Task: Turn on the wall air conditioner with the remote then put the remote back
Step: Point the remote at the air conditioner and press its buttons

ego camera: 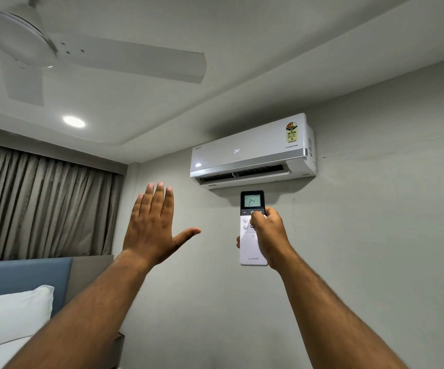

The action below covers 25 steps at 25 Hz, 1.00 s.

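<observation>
right hand [270, 233]: it was wrapped tight around the remote, arm stretched up, thumb lying on the buttons just under the little screen.
remote [251, 237]: it was white with a dark top, held upright and pointed up at the air conditioner. its screen showed 24, and the word lloyd was near the bottom.
left hand [153, 225]: it was flat and open, fingers together and pointing up, thumb sticking out to the side. it held nothing and was well apart from the remote.
air conditioner [251, 151]: it was white and hung high on the wall, just under the ceiling and right above the remote. a lit 24 glowed on its front, the flap at the bottom was open, and a yellow sticker sat at its right end.
ceiling fan [55, 53]: it was white, up at the top left, and its blades looked a bit blurry.
ceiling light [74, 121]: it was round and shining.
curtain [42, 206]: it was grey-brown and hung closed on the left.
bed: a white pillow [10, 314] lay against a blue headboard [26, 274] at the bottom left.
</observation>
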### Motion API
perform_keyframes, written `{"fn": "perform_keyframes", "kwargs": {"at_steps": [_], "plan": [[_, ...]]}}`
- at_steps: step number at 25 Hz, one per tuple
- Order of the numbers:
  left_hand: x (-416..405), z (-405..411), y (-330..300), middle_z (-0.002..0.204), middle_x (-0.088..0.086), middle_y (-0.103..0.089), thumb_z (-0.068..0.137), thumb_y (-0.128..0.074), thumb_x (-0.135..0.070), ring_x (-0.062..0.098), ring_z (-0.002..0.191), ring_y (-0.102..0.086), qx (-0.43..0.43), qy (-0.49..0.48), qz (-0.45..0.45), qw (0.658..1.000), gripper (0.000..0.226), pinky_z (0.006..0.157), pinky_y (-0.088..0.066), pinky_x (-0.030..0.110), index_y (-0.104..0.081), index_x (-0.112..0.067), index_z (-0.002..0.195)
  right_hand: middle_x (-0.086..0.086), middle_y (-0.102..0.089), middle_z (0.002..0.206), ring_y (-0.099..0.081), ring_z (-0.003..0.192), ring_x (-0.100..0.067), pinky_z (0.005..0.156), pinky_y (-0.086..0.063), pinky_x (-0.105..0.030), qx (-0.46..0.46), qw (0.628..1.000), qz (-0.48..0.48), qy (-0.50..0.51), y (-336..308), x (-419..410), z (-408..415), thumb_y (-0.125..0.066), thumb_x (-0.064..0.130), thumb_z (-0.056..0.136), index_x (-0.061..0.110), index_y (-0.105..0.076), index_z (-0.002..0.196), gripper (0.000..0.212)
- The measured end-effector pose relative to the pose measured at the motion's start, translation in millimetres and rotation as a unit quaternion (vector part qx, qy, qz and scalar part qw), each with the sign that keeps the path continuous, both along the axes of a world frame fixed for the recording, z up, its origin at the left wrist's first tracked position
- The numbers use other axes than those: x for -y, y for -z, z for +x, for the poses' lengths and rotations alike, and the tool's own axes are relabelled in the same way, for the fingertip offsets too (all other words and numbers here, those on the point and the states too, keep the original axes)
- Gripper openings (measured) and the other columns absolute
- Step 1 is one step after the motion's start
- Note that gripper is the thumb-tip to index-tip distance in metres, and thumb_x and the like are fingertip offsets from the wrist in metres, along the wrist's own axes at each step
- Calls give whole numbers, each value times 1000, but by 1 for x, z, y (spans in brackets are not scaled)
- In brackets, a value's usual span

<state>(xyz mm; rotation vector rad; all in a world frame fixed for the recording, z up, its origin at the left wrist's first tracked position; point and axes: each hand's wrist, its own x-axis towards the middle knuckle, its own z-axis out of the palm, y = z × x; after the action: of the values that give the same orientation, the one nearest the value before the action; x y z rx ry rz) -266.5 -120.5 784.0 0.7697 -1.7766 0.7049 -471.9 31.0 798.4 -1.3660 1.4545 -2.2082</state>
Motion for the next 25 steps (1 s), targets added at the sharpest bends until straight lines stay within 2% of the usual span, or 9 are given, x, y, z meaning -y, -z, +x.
{"fn": "perform_keyframes", "kwargs": {"at_steps": [4, 20, 25], "plan": [[1, 0, 0, 162, 20, -10, 77, -14, -88, 33, 151, -1, -2, 7, -1, 1000, 115, 121, -3, 47, -6, -3, 153, -16, -65, 81, -68, 49, -30, 53, -59, -44, 5, 1000, -7, -3, 0, 4, 0, -49, 18, 86, 16, -50, 105, 19], [7, -1, 3, 162, 20, -11, 77, -13, -88, 34, 151, -3, 3, 3, 4, 1000, 115, 122, -6, 48, -6, -3, 153, -15, -65, 78, -67, 49, -32, 54, -58, -45, 10, 1000, -5, -6, 3, 7, 3, -48, 17, 85, 14, -50, 104, 20], [9, 0, 5, 163, 19, -7, 77, -11, -89, 32, 151, 1, 3, 1, 4, 1000, 114, 121, -1, 46, -2, -4, 153, -13, -63, 69, -63, 46, -33, 46, -54, -36, 42, 999, -3, -28, 4, 5, 6, -39, 20, 85, 11, -45, 96, 15]]}}
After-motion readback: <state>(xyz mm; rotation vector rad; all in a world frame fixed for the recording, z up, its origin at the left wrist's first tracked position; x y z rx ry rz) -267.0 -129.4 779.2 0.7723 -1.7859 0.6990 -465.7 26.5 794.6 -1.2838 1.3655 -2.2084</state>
